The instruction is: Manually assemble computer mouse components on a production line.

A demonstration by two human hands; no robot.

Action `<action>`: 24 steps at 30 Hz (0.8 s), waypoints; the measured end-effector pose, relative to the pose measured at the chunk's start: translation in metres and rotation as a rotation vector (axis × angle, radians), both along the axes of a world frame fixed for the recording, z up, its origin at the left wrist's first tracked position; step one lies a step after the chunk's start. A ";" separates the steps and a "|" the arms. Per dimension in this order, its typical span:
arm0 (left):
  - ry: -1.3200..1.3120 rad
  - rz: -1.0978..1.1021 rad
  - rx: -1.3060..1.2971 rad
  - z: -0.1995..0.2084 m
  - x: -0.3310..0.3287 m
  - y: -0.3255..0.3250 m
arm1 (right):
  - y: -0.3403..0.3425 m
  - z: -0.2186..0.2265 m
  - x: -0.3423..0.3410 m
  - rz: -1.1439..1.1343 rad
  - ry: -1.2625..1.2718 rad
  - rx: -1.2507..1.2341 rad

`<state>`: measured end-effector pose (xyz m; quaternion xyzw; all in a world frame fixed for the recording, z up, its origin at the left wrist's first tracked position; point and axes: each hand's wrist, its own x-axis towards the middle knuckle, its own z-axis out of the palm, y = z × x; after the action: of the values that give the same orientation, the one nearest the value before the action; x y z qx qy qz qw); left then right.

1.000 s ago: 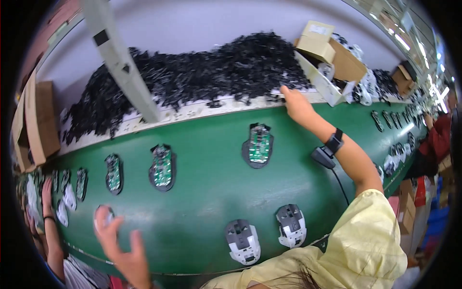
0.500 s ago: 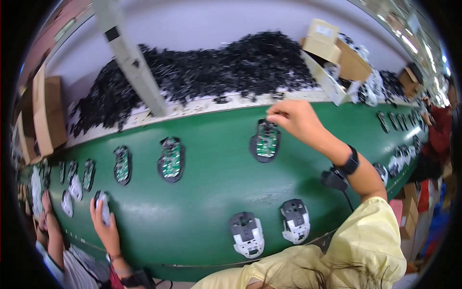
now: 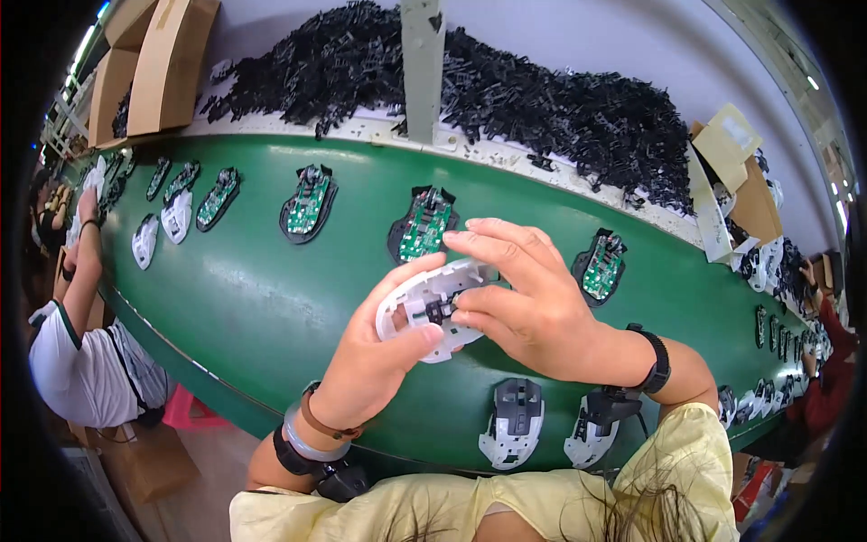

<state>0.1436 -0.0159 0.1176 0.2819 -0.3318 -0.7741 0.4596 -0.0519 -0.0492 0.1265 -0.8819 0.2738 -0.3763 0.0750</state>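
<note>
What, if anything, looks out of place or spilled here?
Perhaps the black parts: they lie in a loose heap along the ledge, not boxed, with strays near its front edge. The white shell in the left hand shows no clear damage where visible.

The person wears a pale yellow fabric top (image 3: 704, 470), black right-wrist strap (image 3: 662, 363), brown left-wrist band (image 3: 323, 425), silvery rounded bangle (image 3: 305, 444) and black left-wrist strap (image 3: 286, 454).

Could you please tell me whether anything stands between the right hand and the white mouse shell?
Only a small black part, at the fingers of the right hand inside the white mouse shell. Nothing else visible stands in the way; the left hand holds the shell, its thumb close beside that part.
</note>
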 end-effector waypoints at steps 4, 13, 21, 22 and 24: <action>-0.249 0.142 -0.157 -0.012 0.000 -0.001 | 0.000 -0.010 0.010 -0.057 0.053 -0.037; -0.401 0.261 -0.178 -0.007 0.005 0.002 | 0.013 0.002 0.001 -0.030 0.168 0.141; -0.395 0.244 -0.168 -0.004 0.003 0.002 | 0.016 0.016 0.001 0.004 -0.142 0.578; -0.408 0.242 -0.147 -0.003 0.003 0.003 | 0.012 0.010 0.003 0.038 -0.167 0.635; -0.424 0.232 -0.184 -0.001 0.002 0.002 | 0.007 0.008 0.002 0.048 -0.132 0.603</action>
<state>0.1456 -0.0140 0.1164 0.4312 -0.4550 -0.6064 0.4892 -0.0498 -0.0423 0.1348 -0.7999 0.3469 -0.3326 0.3595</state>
